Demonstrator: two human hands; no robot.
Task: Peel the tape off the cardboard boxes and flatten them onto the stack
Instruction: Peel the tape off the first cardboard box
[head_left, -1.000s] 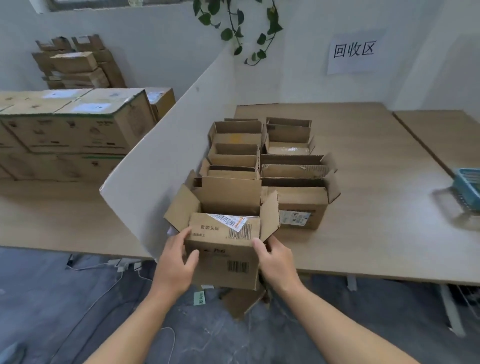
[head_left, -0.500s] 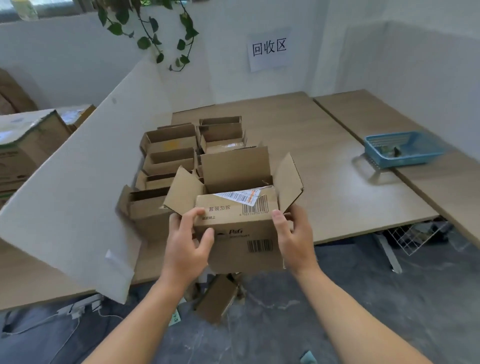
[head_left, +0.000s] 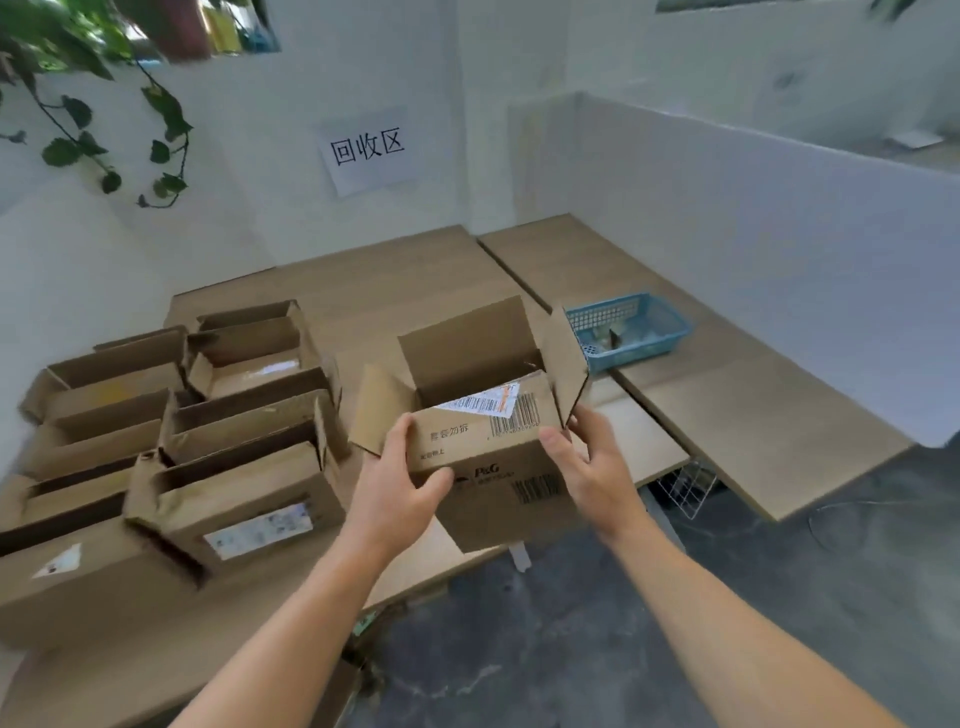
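Note:
I hold a small brown cardboard box (head_left: 488, 457) in the air over the table's front edge, its top flaps standing open. A torn white barcode label (head_left: 480, 402) sticks to its near flap. My left hand (head_left: 397, 483) grips the box's left side with the thumb across the front face. My right hand (head_left: 595, 465) grips the right side, thumb on the front. Several other open cardboard boxes (head_left: 244, 467) stand in rows on the table to the left.
A wooden table (head_left: 395, 280) runs back to a white wall with a paper sign (head_left: 366, 148). A blue plastic basket (head_left: 628, 330) sits on the adjoining table to the right. White partitions (head_left: 779, 218) border the right side. Grey floor lies below.
Both hands have carried the box to the right, away from the rows of boxes. My view has swung right, so the basket and right-hand table now sit nearer the middle.

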